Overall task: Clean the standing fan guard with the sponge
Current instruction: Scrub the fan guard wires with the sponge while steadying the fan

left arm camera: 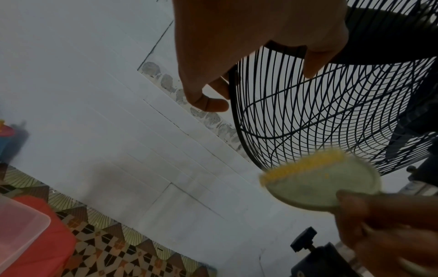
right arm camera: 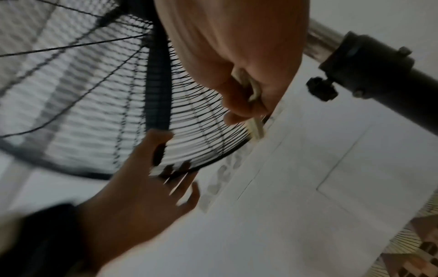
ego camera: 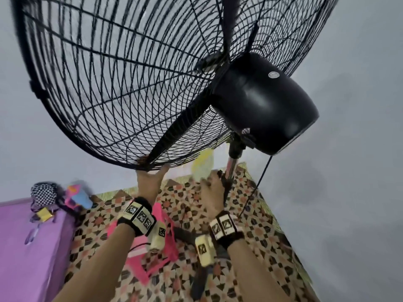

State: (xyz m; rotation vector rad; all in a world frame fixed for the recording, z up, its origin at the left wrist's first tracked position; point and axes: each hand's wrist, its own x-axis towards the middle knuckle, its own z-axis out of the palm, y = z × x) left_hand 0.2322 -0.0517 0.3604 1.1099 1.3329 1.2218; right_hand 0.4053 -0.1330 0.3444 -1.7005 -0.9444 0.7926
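We see the black wire fan guard (ego camera: 122, 83) tilted overhead, its motor housing (ego camera: 263, 101) behind on a chrome pole (ego camera: 230, 165). Our left hand (ego camera: 151, 180) reaches up to the guard's bottom rim, fingers spread fairly wide and touching the rim, thumb hooked over it in the right wrist view. Our right hand (ego camera: 212, 189) pinches a round yellow-green sponge (ego camera: 202, 166) between thumb and fingers, held just below the guard, beside the pole. Whether the sponge touches the wires, we cannot tell. Patterned floor tiles (ego camera: 261, 225) lie below.
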